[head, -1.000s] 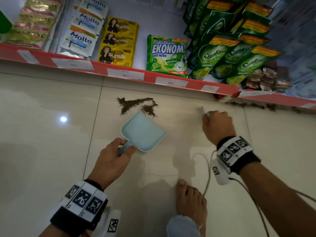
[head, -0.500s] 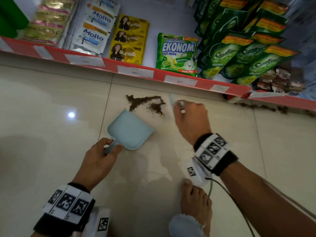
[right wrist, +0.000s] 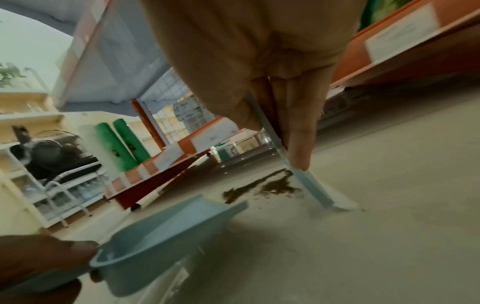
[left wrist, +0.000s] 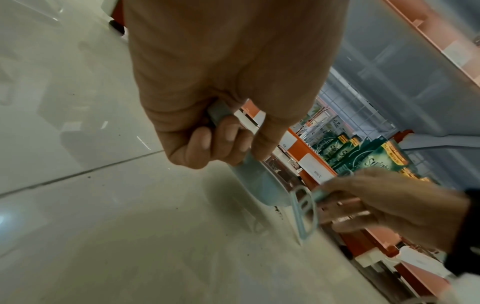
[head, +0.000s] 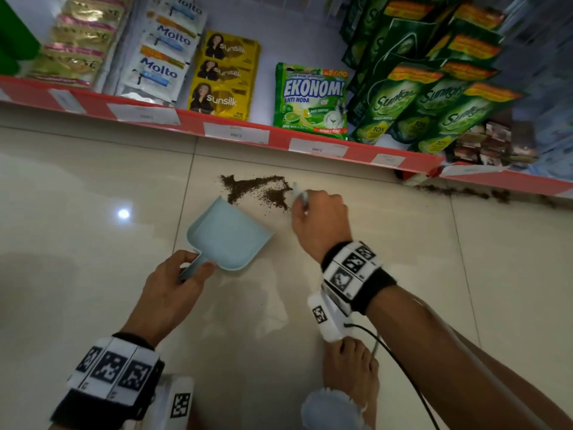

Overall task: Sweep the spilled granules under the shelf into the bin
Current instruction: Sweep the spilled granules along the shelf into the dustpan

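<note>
Nearest the camera a bare foot [head: 350, 370] rests on the pale tiled floor [head: 77, 274], and just ahead of it the left hand [head: 173, 290] has its fingers curled round the short handle of a light blue dustpan [head: 228, 235], whose open mouth faces the shelf and lies just short of the spill. To the right and a little further out, the right hand [head: 322, 221] grasps a flat, pale blue scraper-like sweeper [right wrist: 309, 185], a finger pressed along its length; its lower edge touches the floor at the right-hand edge of the granules [head: 257, 192]. The step in hand looks like the gathering stroke, pushing the pile leftward towards the pan. The next move probably calls for keeping the blade flush on the tile and the pan lip pressed down, so nothing slips beneath it. The granules are dark brown and fine, lying in an uneven, branching patch on the tile just in front of the red shelf edge [head: 235, 135], with a few loose specks around it. Further right, a thin dark line of more granules [head: 483, 193] runs along the foot of the shelf, not yet swept. No bin shows in any view.
</note>
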`<act>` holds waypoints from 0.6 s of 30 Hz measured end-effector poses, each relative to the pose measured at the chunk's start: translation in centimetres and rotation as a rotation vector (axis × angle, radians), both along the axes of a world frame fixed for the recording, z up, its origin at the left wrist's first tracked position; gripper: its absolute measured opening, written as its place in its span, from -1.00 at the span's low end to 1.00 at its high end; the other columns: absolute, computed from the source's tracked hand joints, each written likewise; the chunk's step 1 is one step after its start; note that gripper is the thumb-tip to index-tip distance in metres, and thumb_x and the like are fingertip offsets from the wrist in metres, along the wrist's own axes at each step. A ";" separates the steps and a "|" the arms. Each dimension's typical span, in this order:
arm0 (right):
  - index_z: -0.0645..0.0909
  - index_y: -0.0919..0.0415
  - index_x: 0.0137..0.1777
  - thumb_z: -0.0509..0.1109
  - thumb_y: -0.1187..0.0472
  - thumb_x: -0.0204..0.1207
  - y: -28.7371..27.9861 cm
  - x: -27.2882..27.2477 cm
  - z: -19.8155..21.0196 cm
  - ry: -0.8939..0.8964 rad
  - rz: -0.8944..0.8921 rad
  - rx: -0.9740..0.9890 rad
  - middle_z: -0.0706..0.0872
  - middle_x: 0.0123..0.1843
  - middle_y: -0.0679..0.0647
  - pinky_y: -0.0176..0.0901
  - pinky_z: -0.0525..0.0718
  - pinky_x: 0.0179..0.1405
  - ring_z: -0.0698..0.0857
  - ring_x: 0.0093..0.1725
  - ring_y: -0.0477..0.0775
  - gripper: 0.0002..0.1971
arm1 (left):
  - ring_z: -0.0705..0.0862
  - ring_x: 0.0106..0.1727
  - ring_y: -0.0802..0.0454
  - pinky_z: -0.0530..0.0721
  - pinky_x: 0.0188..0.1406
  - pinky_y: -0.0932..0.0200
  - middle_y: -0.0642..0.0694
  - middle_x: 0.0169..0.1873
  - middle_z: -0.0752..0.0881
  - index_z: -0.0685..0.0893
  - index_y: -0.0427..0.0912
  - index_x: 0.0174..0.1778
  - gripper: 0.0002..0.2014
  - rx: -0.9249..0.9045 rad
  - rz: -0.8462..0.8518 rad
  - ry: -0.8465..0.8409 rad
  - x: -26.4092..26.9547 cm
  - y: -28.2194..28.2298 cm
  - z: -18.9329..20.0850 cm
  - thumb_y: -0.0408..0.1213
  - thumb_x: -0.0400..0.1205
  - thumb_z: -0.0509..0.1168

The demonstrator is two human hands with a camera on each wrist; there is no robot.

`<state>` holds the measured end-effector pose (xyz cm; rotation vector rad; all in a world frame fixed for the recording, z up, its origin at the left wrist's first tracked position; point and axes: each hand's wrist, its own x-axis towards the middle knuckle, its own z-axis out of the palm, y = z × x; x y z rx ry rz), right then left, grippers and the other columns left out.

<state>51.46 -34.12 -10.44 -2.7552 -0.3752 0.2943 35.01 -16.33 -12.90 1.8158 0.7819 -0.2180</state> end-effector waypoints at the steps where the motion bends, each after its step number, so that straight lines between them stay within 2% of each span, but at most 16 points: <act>1: 0.57 0.20 -0.20 0.13 0.08 0.69 0.6 0.1 0.1 0.000 0.012 0.023 0.68 -0.25 0.24 -0.13 0.38 -0.24 0.64 -0.17 0.33 -0.69 | 0.60 -0.32 -0.09 0.57 -0.25 0.02 -0.17 -0.32 0.67 0.63 -0.16 0.08 -0.78 0.000 -0.003 -0.004 0.0 -0.1 0.1 -0.09 0.66 0.33; 3: 0.57 0.22 -0.20 0.13 0.07 0.70 0.8 0.7 0.4 -0.018 0.036 0.048 0.73 -0.21 0.25 -0.09 0.52 -0.23 0.67 -0.18 0.34 -0.67 | 0.58 -0.35 -0.06 0.56 -0.27 0.04 -0.14 -0.37 0.65 0.63 -0.16 0.07 -0.79 0.000 0.003 -0.007 0.1 -0.1 0.3 -0.10 0.66 0.33; 5: 0.62 0.23 -0.17 0.11 0.06 0.70 -0.1 1.7 0.8 -0.097 0.035 0.016 0.76 -0.20 0.26 -0.04 0.66 -0.14 0.69 -0.20 0.31 -0.64 | 0.58 -0.36 -0.05 0.56 -0.28 0.05 -0.12 -0.40 0.64 0.63 -0.17 0.06 -0.79 -0.001 0.028 -0.009 0.0 0.2 0.4 -0.10 0.66 0.34; 8: 0.68 0.24 -0.02 0.15 0.06 0.70 -2.1 4.0 1.1 -0.228 0.001 -0.171 0.76 -0.10 0.31 -0.04 0.53 -0.18 0.70 -0.12 0.35 -0.67 | 0.56 -0.38 -0.04 0.54 -0.29 0.06 -0.11 -0.41 0.63 0.62 -0.18 0.05 -0.78 0.004 0.061 -0.012 -0.6 1.0 0.3 -0.09 0.66 0.34; 10: 0.68 0.25 0.07 0.20 0.11 0.69 -2.2 5.3 0.8 -0.209 -0.003 -0.277 0.75 -0.02 0.33 0.04 0.61 -0.14 0.72 0.00 0.42 -0.72 | 0.54 -0.38 -0.03 0.51 -0.29 0.07 -0.09 -0.41 0.61 0.62 -0.18 0.06 -0.77 0.005 0.084 -0.010 -1.0 1.4 0.2 -0.09 0.66 0.34; 12: 0.68 0.25 0.12 0.21 0.17 0.69 -1.1 5.6 0.3 -0.179 0.058 -0.339 0.76 0.01 0.32 0.05 0.64 -0.13 0.73 0.02 0.41 -0.76 | 0.54 -0.38 -0.03 0.51 -0.29 0.07 -0.08 -0.41 0.61 0.62 -0.18 0.05 -0.77 0.007 0.113 -0.008 -1.4 1.8 0.1 -0.09 0.66 0.34; 14: 0.68 0.26 0.13 0.21 0.21 0.69 0.5 5.0 -0.1 -0.175 0.161 -0.331 0.77 -0.04 0.28 0.03 0.66 -0.16 0.75 -0.05 0.37 -0.77 | 0.56 -0.38 -0.03 0.53 -0.30 0.07 -0.09 -0.42 0.63 0.63 -0.18 0.04 -0.78 0.018 0.126 -0.005 -1.7 1.9 0.0 -0.09 0.66 0.35; 16: 0.68 0.29 0.09 0.22 0.22 0.69 2.1 3.8 -0.3 -0.170 0.250 -0.250 0.73 -0.17 0.24 0.04 0.70 -0.16 0.72 -0.19 0.32 -0.78 | 0.57 -0.38 -0.04 0.55 -0.31 0.06 -0.11 -0.42 0.64 0.63 -0.18 0.03 -0.79 0.021 0.132 -0.009 -1.9 1.9 0.0 -0.10 0.66 0.34; 18: 0.67 0.29 0.05 0.21 0.22 0.70 3.5 2.4 -0.4 -0.159 0.314 -0.162 0.69 -0.23 0.22 0.02 0.71 -0.20 0.67 -0.26 0.30 -0.78 | 0.56 -0.39 -0.04 0.54 -0.31 0.06 -0.11 -0.43 0.64 0.63 -0.19 0.03 -0.79 0.016 0.133 -0.015 -1.9 1.8 0.1 -0.11 0.66 0.34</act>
